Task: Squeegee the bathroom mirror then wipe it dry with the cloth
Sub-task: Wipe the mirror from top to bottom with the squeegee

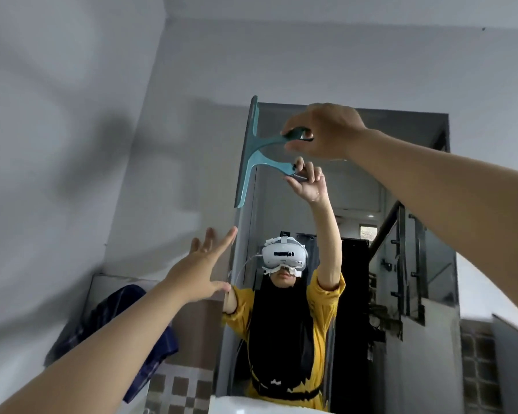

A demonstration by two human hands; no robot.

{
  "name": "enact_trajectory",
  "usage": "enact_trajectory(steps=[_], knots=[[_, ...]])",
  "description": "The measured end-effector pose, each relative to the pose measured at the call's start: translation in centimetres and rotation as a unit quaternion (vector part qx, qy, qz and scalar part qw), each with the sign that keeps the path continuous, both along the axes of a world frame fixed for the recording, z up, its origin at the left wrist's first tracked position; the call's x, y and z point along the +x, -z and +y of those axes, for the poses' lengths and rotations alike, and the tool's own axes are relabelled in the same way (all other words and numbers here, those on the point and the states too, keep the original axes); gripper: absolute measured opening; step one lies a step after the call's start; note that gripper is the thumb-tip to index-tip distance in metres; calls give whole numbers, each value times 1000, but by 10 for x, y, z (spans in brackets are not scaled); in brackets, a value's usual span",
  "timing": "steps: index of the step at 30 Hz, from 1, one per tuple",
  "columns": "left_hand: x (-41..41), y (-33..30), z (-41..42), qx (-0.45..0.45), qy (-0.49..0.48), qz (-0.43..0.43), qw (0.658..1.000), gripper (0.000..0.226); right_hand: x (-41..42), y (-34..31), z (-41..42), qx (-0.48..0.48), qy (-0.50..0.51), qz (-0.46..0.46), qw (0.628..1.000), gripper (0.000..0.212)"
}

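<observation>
Where right hand [323, 131] grips, squeegee [253, 150] handle hidden.

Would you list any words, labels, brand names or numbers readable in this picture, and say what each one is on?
None can be read.
Headset reflected in the mirror: a dark strip on its front, too blurred to show any lettering.
Squeegee in the right hand: no marking visible.
Dark checked cloth: pattern only, no text.

squeegee [253, 144]: blade upright along the mirror's [401, 204] upper left edge
cloth [111, 324]: lower left of the mirror (draped, support unclear)
</observation>
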State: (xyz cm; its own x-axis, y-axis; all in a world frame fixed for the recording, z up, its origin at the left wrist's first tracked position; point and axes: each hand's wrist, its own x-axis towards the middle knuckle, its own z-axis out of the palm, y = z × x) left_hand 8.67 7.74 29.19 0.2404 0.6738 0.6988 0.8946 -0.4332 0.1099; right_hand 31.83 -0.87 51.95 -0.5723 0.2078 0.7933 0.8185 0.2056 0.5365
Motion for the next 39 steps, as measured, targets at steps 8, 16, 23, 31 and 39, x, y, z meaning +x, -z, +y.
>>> enact_trajectory(steps=[8, 16, 23, 31, 39], knots=[[1, -1, 0, 5, -5, 3, 1000, 112, 9, -10, 4, -16, -2, -5, 1000, 28], [3, 0, -1, 4, -7, -4, 1000, 113, 52, -7, -5, -59, 5, 43, 997, 26], [4, 0, -1, 11, -23, -4, 1000, 115, 87, -1, -7, -50, 3, 69, 996, 26], [8, 0, 1, 10, -33, -3, 999, 116, 124, 8, -15, -54, 1, 103, 993, 28], [8, 0, 2, 4, -45, -2, 999, 121, 166, 12, -29, -52, 23, 152, 987, 24]])
